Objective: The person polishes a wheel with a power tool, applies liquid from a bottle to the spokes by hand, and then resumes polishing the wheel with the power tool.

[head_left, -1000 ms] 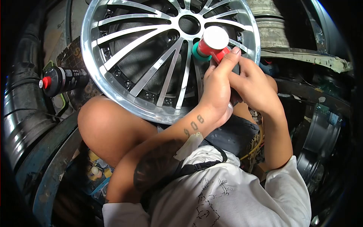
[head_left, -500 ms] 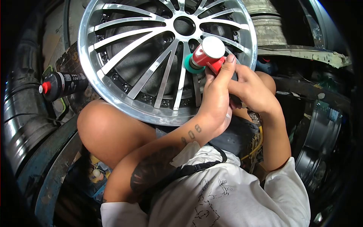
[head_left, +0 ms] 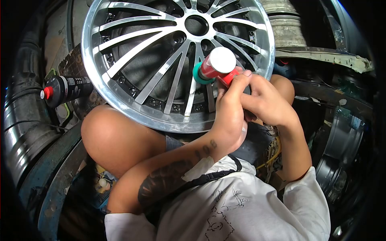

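A small red polisher (head_left: 209,68) with a white round cap rests its green pad (head_left: 197,73) against a spoke of the silver alloy wheel (head_left: 95,60). My left hand (head_left: 233,102) is wrapped around the polisher's handle, thumb along its top. My right hand (head_left: 269,96) closes around the same handle from the right, beside the left one. Most of the handle and several fingers are hidden behind the hands. The wheel leans across my knees, its polished spokes and rim facing me.
A black bottle (head_left: 72,89) with a red cap lies left of the wheel. Other metal wheels stand at the left (head_left: 30,116) and the right (head_left: 343,134). A yellow cable (head_left: 273,154) runs near my right forearm.
The polisher and both hands have slid slightly down along the spoke, towards me. The grip is unchanged, and the wheel has barely shifted.
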`<state>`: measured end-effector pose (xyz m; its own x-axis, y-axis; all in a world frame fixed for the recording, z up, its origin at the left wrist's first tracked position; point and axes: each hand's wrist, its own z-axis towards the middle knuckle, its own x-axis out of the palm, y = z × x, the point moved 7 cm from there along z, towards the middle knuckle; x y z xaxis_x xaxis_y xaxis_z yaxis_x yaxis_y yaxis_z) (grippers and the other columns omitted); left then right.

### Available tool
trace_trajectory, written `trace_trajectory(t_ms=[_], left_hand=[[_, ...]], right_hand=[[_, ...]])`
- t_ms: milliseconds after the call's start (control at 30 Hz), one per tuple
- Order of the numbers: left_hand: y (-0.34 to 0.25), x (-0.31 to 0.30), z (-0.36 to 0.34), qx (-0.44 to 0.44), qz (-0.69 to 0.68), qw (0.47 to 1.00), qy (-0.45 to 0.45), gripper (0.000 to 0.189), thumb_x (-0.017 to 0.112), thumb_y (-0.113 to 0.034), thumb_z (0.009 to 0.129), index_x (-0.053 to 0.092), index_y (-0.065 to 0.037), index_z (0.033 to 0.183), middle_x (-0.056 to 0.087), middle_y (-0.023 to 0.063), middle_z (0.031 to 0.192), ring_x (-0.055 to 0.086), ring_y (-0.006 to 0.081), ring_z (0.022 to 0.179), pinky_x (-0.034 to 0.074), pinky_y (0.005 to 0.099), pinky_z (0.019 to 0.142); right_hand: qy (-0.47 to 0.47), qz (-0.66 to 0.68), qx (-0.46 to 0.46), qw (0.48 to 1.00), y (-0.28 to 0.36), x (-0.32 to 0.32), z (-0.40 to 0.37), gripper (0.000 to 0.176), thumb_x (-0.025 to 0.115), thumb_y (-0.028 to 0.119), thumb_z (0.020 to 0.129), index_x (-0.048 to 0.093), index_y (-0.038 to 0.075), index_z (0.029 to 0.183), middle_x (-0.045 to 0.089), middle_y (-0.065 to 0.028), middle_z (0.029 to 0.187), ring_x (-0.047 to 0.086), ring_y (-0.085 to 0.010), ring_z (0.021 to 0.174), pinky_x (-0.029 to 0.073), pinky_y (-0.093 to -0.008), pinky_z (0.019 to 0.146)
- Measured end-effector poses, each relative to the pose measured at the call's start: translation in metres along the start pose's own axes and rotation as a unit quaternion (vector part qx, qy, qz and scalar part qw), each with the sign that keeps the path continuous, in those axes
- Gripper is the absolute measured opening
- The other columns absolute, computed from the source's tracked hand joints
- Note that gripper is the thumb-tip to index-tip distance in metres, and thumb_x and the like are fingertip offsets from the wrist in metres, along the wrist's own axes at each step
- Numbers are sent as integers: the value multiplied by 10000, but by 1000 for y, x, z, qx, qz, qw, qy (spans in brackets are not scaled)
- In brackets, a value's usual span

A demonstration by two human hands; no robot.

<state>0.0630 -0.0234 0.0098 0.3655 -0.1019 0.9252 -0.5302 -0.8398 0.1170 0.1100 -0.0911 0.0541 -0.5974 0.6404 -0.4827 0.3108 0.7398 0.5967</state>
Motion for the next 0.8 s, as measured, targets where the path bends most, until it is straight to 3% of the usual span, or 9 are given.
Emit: trace_trajectory(t_ms=[67, 167, 300, 400, 500, 700, 800], left_hand=[[-5, 7, -4, -1, -22, 1000, -1, 342, 683, -406, 962, 575, -226, 1232, 610, -10, 1094, 614, 124, 989, 473, 325, 844], [-1, 6, -1, -6, -12, 997, -78, 356, 691, -388, 953, 564, -226, 1244, 597, 1, 1143, 605, 142, 1059, 477, 336, 895], [-2, 8, -3, 8, -22, 998, -63, 377, 702, -379, 942, 562, -211, 1249, 591, 8, 1156, 595, 152, 1093, 474, 337, 920], [0, 9, -5, 35, 2, 998, -55, 384, 704, -372, 937, 562, -206, 1252, 589, 10, 1155, 594, 155, 1094, 473, 336, 926], [1, 2, -2, 33, -6, 997, -71, 389, 704, -369, 932, 565, -204, 1256, 586, 9, 1156, 593, 155, 1092, 472, 335, 930], [-4, 7, -7, 6, -18, 995, -99, 405, 714, -383, 918, 576, -204, 1254, 580, 3, 1172, 583, 155, 1105, 461, 337, 944], [0, 8, -4, 41, 28, 991, -123, 407, 714, -391, 916, 579, -207, 1252, 577, 4, 1181, 577, 156, 1115, 457, 339, 947]], right_hand=[[-24, -46, -16, 999, 5, -3, 0, 363, 667, 270, 892, 624, -89, 857, 568, -141, 563, 593, -195, 508, 424, -367, 482], [-25, -68, -19, 997, 4, -3, 0, 371, 665, 271, 890, 610, -93, 846, 562, -168, 576, 594, -236, 514, 419, -388, 490], [-41, -69, -14, 997, 6, -2, -2, 374, 663, 272, 887, 610, -97, 878, 564, -192, 602, 588, -265, 528, 420, -406, 507], [-1, -105, 26, 994, -4, 0, 0, 306, 681, 202, 934, 630, -39, 1115, 537, 24, 617, 474, -36, 498, 332, -251, 429], [-58, -80, -35, 995, 5, -1, -2, 380, 667, 270, 881, 616, -101, 945, 546, -187, 599, 565, -253, 529, 410, -405, 512], [-32, -58, -22, 998, 2, 1, -1, 378, 668, 266, 879, 616, -103, 947, 540, -161, 590, 552, -211, 513, 392, -383, 493], [-30, -60, -33, 997, 2, 1, 0, 375, 667, 265, 880, 617, -101, 940, 545, -154, 589, 547, -204, 504, 388, -380, 485]])
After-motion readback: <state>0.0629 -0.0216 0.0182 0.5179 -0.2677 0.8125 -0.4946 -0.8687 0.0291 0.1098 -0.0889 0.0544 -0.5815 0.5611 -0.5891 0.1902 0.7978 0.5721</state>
